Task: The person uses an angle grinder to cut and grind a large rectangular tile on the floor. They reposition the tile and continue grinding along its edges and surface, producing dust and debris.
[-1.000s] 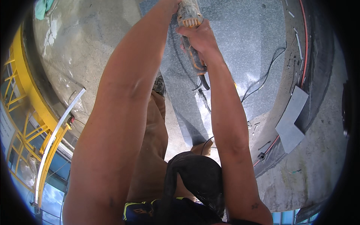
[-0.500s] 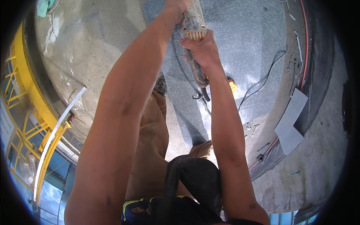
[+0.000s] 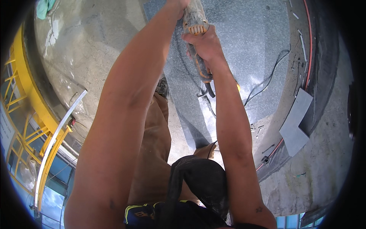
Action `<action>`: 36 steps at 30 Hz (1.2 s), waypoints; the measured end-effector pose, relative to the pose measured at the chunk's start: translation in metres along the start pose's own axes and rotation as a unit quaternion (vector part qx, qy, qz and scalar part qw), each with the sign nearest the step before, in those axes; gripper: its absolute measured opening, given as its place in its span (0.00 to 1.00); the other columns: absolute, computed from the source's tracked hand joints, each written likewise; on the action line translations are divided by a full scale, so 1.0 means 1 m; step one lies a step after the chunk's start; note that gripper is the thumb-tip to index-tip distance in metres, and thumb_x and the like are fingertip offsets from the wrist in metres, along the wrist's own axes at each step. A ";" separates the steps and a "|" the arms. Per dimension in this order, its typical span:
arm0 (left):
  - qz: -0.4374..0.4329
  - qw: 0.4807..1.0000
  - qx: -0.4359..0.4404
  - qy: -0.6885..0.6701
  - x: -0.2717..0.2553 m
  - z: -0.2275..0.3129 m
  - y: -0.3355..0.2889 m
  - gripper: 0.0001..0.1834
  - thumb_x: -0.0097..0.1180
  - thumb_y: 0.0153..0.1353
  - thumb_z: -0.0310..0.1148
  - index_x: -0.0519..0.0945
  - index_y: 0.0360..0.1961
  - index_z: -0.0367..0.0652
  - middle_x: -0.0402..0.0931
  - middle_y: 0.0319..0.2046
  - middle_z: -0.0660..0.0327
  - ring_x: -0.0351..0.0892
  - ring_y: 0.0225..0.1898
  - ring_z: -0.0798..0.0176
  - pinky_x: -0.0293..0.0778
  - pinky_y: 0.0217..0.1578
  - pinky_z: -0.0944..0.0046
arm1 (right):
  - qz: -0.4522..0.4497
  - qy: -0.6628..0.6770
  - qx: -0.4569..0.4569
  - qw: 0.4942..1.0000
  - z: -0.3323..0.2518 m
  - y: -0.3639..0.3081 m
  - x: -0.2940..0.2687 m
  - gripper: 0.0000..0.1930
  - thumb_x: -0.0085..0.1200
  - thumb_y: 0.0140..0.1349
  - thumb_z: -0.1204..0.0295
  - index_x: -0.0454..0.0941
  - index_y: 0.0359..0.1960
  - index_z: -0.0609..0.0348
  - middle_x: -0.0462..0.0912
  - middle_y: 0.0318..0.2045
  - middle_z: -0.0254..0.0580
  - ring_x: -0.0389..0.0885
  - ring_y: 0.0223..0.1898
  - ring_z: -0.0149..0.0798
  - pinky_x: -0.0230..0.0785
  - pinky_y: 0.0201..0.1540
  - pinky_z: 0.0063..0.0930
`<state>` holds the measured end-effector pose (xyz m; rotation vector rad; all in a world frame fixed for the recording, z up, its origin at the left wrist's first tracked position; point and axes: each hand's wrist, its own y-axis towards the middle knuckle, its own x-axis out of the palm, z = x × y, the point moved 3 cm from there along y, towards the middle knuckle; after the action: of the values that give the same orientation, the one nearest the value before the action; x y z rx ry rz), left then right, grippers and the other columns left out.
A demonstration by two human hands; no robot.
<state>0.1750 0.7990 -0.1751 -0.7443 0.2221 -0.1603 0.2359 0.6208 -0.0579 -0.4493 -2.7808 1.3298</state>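
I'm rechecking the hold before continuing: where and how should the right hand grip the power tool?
Probably the slim rear handle, from the right, where the right hand wraps it: it narrows behind the wider vented body and ends at the cord.

Premises: apparently a construction site. Evidence: stained grey concrete floor (image 3: 84, 49) at ten o'clock; yellow metal lattice framework (image 3: 33, 93) at nine; dust-caked grey-and-orange corded power tool (image 3: 195, 21) at twelve; orange-red flexible line (image 3: 311, 42) at two; flat angular grey sheet piece (image 3: 294, 128) at three.
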 end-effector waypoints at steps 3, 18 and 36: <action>-0.002 1.000 0.006 0.012 -0.004 0.003 -0.013 0.32 0.68 0.65 0.58 0.88 0.49 0.35 0.87 0.40 0.53 0.87 0.36 0.57 0.82 0.37 0.49 | -0.002 -0.008 0.007 1.000 0.000 -0.007 0.000 0.39 0.74 0.58 0.64 0.62 0.59 0.75 0.85 0.42 0.62 0.90 0.28 0.45 0.84 0.28 0.38; -0.035 0.999 0.017 -0.008 -0.007 -0.013 -0.020 0.30 0.63 0.70 0.56 0.85 0.57 0.38 0.87 0.44 0.53 0.87 0.40 0.57 0.83 0.41 0.50 | 0.005 0.005 0.006 1.000 0.010 -0.023 -0.001 0.39 0.74 0.56 0.64 0.62 0.59 0.74 0.86 0.40 0.61 0.90 0.28 0.45 0.84 0.26 0.38; -0.087 0.992 -0.019 -0.095 -0.002 -0.014 -0.007 0.29 0.63 0.69 0.58 0.85 0.55 0.43 0.86 0.40 0.58 0.86 0.38 0.57 0.82 0.39 0.48 | -0.004 0.026 -0.010 1.000 0.009 -0.004 0.001 0.39 0.74 0.56 0.64 0.62 0.59 0.75 0.85 0.41 0.63 0.90 0.28 0.46 0.83 0.25 0.38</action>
<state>0.1688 0.7849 -0.1796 -0.8112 -0.0213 -0.2488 0.2322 0.6118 -0.0603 -0.4672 -2.7530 1.2727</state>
